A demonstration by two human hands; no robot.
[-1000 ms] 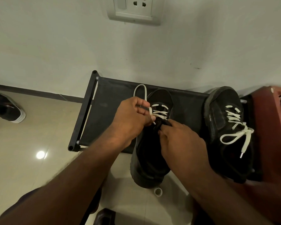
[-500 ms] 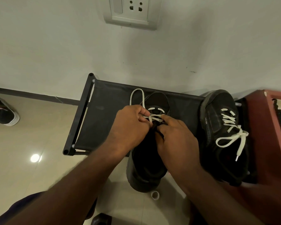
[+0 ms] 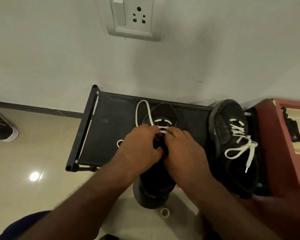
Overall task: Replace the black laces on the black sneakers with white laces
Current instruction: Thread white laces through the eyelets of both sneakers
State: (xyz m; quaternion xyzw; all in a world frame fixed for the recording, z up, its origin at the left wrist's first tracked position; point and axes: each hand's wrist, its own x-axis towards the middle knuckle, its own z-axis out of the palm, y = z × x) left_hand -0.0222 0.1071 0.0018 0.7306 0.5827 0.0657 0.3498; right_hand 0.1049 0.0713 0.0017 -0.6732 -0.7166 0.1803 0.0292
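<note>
A black sneaker (image 3: 154, 189) lies across the front edge of a black fabric rack (image 3: 111, 135), toe towards me. A white lace (image 3: 142, 110) runs through its far eyelets and loops up beyond my hands. My left hand (image 3: 142, 148) and my right hand (image 3: 182, 149) meet over the sneaker's middle, fingers curled and pinching the lace; the fingertips hide the exact spot. A second black sneaker (image 3: 232, 144) on the rack's right end has a white lace (image 3: 239, 146) threaded and tied in a bow.
A red cabinet (image 3: 282, 153) stands right of the rack. Another shoe (image 3: 3, 130) lies on the tiled floor at far left. A small white ring (image 3: 164, 212) sits on the floor under the sneaker's toe. A wall socket (image 3: 135, 16) is above.
My two hands have drawn closer together over the sneaker's eyelets, and the lace loop beyond them has grown taller. The camera has tilted up the wall.
</note>
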